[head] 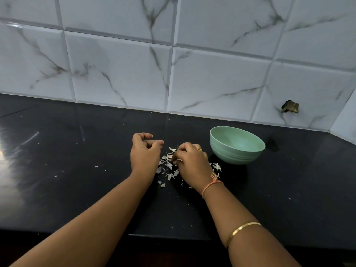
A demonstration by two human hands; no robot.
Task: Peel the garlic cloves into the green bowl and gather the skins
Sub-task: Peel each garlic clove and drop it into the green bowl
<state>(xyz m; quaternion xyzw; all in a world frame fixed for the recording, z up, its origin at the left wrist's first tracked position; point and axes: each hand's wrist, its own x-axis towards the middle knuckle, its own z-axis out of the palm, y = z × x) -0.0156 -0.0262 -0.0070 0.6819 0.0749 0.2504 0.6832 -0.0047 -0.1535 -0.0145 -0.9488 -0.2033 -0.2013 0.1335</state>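
Note:
A pile of white garlic skins (169, 166) lies on the black counter (77, 170) between my two hands. My right hand (189, 162) rests palm down on the pile, its fingertips pinched on some skins, and one skin sticks out past the fingers. My left hand (144, 153) stands on its edge just left of the pile, fingers loosely curled, nothing visible in it. The green bowl (238, 149) stands upright right of my right hand. The part of its inside that I see holds nothing, and no garlic cloves are in view.
A white marble-patterned tile wall (173, 64) rises behind the counter, with a small dark fitting (290, 107) at the right. Tiny skin flakes are scattered over the counter. The counter's front edge (154, 236) runs below my forearms.

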